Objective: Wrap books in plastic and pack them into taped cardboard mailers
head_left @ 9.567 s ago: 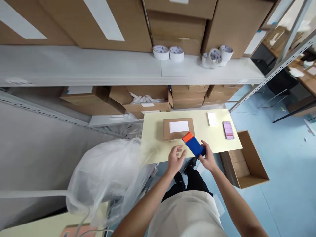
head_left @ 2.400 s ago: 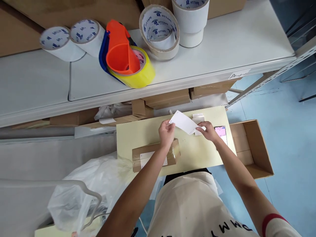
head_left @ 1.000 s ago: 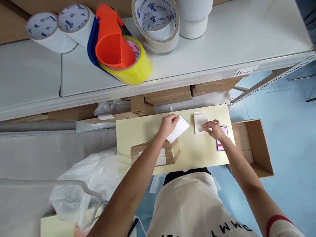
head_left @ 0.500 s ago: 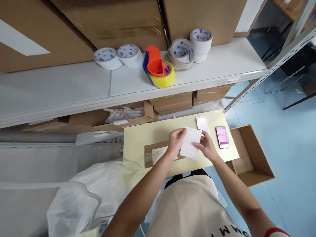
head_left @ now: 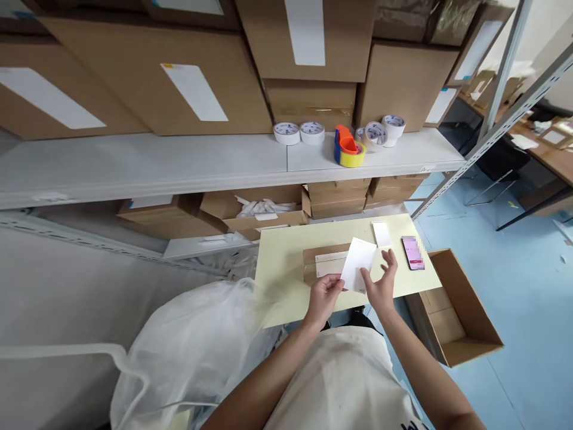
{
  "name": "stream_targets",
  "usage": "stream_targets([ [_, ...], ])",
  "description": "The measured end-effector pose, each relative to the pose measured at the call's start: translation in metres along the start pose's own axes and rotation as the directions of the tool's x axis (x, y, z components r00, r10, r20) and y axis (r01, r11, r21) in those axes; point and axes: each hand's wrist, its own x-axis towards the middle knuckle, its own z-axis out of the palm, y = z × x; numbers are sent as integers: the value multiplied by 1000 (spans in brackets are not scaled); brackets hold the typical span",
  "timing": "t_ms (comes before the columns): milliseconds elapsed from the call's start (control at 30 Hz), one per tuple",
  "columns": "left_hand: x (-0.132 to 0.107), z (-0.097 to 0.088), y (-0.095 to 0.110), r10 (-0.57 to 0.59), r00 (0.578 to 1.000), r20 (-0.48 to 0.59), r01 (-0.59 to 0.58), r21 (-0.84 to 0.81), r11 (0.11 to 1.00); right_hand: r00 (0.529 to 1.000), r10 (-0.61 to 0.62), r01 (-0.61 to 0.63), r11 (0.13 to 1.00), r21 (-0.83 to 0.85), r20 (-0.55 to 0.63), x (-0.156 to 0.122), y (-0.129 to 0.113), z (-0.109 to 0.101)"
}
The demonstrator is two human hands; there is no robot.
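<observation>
Between my hands is a white paper card (head_left: 359,263), held above the pale yellow table. Thumb and fingers of my left hand (head_left: 324,297) pinch its lower left edge. My right hand (head_left: 380,283) is at the card's right side, its fingers apart and its thumb at the card's lower right part; whether the thumb presses on it I cannot tell. Behind the card and my left hand lies a flat brown cardboard box (head_left: 310,272) with a white label (head_left: 329,264). A stack of small white cards (head_left: 381,233) lies just beyond my right hand.
A phone (head_left: 412,253) lies at the right of the pale yellow table (head_left: 277,257). An open cardboard box (head_left: 474,310) stands on the floor to the right. The shelf (head_left: 201,158) ahead holds tape rolls (head_left: 286,134) and an orange tape dispenser (head_left: 345,143). A white plastic bag (head_left: 192,346) hangs at left.
My left hand has moved from the card's upper left to its lower left edge. The right fingers have come off the card's upper right and spread. The camera view has tilted up.
</observation>
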Motion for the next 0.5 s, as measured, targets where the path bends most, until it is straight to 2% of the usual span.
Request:
stream_targets([
  [33, -3, -5, 1, 15, 1000, -13, -15, -7, 1000, 989, -145, 146, 985, -96, 21, -8, -5, 0],
  [67, -7, -10, 2, 31, 999, -21, -31, -15, 999, 957, -274, 287, 945, -158, 97, -15, -10, 1],
  [100, -10, -14, 3, 48, 999, -19, -48, -24, 999, 905, -375, 410, 894, -180, 202, -22, -16, 1],
  [167, -17, -22, 7, 83, 996, 13, -82, -45, 996, 792, -475, 564, 810, -162, 385, -34, -27, 2],
  [200, -20, -25, 9, 97, 994, 44, -94, -57, 994, 760, -486, 594, 788, -159, 431, -39, -32, 3],
  [233, -24, -28, 11, 103, 992, 79, -97, -74, 993, 753, -483, 601, 781, -169, 446, -43, -36, 4],
  [333, -35, -34, 13, 74, 984, 162, -47, -165, 985, 792, -437, 554, 808, -200, 426, -52, -43, 6],
  [500, -50, -40, 15, 5, 977, 212, 73, -356, 932, 853, -365, 453, 873, -179, 374, -60, -52, 4],
])
